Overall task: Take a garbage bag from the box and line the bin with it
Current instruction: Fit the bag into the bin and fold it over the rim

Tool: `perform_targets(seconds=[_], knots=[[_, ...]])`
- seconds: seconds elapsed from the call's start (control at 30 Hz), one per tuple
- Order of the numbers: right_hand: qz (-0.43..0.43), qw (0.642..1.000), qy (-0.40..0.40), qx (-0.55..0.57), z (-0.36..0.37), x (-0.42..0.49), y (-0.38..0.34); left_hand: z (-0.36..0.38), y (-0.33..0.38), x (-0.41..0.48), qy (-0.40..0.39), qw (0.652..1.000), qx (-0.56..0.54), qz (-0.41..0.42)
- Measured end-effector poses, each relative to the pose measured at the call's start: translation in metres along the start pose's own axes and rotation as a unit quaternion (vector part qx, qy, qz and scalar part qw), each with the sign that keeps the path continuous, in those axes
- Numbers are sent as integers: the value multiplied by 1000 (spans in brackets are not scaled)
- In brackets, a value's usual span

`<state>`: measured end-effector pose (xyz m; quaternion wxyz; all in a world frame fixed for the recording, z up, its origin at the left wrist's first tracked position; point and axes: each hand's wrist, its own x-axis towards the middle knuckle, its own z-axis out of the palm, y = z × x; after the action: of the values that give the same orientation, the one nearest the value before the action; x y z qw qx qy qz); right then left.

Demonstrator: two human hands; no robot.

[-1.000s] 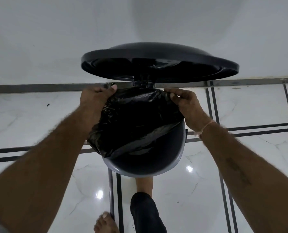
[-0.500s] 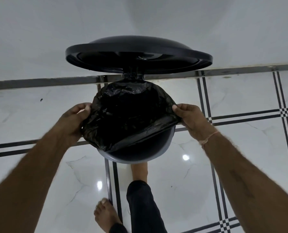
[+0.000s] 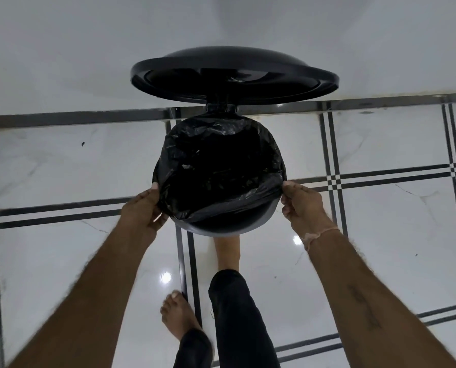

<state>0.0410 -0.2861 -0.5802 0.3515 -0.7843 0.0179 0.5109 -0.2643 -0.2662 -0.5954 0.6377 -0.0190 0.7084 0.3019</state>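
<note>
While stretched, bag between hands

Over the last second both hands moved along the bin's rim from the far edge beside the hinge toward the near side. The left hand slid down the left side and the right hand down the right, each drawing the edge of the garbage bag with it. The bag, which was bunched toward the far left, spread over most of the opening, leaving only a narrow near strip of rim bare.
</note>
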Motion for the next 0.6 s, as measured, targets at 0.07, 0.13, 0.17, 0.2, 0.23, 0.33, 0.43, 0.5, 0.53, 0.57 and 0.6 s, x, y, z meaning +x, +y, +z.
perform_targets(seconds=[0.07,0.13,0.17,0.2,0.23,0.33,0.43,0.5,0.53,0.57,0.6], knots=[[4,1000,11,18,1,-3,2,-5,-6,-4,-17,999,-27,-33],[11,999,12,29,1,-6,4,-7,-11,-7,-14,997,-52,-57],[19,999,8,41,0,-8,5,-7,-13,-8,-10,996,-61,-64],[29,998,4,55,0,-10,6,-7,-15,-9,-8,995,-64,-70],[39,997,1,72,-1,-11,7,-7,-16,-9,-7,995,-65,-74],[71,989,-4,132,-3,-17,7,-9,-21,-7,-23,994,-73,-82],[101,980,-26,167,-9,-20,10,-11,-27,-9,-39,991,-95,-87],[106,976,-72,178,-11,-22,15,-13,-32,-11,-48,990,-106,-83],[102,973,-95,183,-11,-23,18,-14,-34,-12,-53,989,-109,-81],[96,971,-114,185,-11,-24,20,-15,-35,-12,-58,989,-111,-79],[87,971,-127,183,-11,-26,21,-15,-35,-13,-60,989,-110,-77]])
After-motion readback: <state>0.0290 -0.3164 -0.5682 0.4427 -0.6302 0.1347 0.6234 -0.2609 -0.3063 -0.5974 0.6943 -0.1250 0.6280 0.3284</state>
